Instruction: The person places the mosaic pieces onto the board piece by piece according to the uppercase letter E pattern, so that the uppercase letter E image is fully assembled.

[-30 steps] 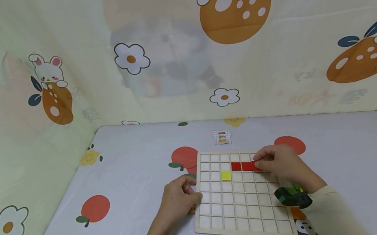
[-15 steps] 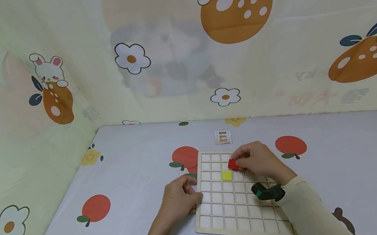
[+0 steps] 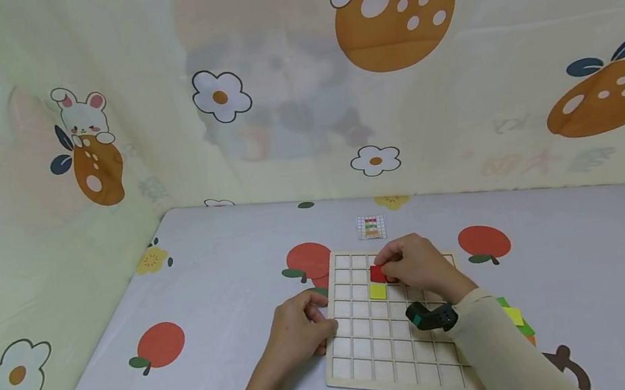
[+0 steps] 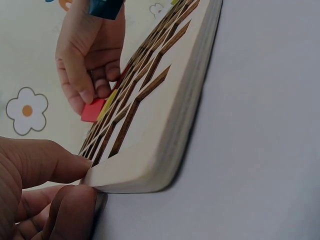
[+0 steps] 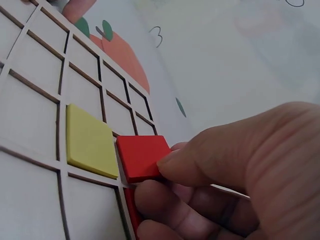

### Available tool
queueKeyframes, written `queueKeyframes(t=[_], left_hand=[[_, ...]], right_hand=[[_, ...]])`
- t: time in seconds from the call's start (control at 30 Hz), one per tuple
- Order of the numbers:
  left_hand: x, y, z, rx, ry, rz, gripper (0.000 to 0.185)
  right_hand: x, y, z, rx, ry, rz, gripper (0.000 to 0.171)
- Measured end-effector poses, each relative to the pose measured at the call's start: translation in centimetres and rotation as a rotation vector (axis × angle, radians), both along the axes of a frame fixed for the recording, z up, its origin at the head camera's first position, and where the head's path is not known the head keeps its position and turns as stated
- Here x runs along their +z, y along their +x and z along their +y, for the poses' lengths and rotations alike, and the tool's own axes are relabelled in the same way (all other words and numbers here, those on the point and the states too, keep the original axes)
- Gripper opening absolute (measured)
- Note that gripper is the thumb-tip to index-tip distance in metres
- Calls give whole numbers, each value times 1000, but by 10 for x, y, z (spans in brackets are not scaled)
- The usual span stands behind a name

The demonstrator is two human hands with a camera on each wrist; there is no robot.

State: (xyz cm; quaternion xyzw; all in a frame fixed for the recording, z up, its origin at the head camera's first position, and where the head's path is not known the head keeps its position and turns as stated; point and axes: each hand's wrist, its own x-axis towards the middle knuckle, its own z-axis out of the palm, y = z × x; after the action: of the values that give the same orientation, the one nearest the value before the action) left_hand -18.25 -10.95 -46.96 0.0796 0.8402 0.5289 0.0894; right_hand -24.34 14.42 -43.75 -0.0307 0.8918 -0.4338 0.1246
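A wooden grid board (image 3: 368,350) lies on the table. My left hand (image 3: 297,330) grips its left edge; in the left wrist view the thumb (image 4: 55,162) is on the rim with curled fingers beside it. My right hand (image 3: 422,266) pinches a red square tile (image 5: 145,157) between thumb and fingers. That tile is slightly tilted over the cell just behind a yellow tile (image 5: 90,142), which sits in the grid. Another red tile (image 5: 132,210) shows in part beneath the right fingers. The right hand hides the rest of that row.
Beyond the board lies a small card (image 3: 371,227) with a coloured grid pattern. Green, yellow and orange tiles (image 3: 514,316) lie to the board's right, partly behind the right forearm. A printed cloth (image 3: 277,125) hangs behind the table.
The right hand has moved left from the right end of the red row, carrying a red tile to the cell behind the yellow one. The left hand stays on the board's edge.
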Motion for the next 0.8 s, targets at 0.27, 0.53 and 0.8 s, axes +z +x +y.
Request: queueKeyframes(t=[0.27,0.53,0.8], left_hand=[[0,-1,0,5,-3,-9,30],[0,0,0,6,-5,-15,30],[-1,-1,0,6,-4,-18,31]], right_hand=[[-1,2,-3,-14,33,9,14],[-1,2,-6,4,83,39,15],[0,2,-8,21,119,49,16]])
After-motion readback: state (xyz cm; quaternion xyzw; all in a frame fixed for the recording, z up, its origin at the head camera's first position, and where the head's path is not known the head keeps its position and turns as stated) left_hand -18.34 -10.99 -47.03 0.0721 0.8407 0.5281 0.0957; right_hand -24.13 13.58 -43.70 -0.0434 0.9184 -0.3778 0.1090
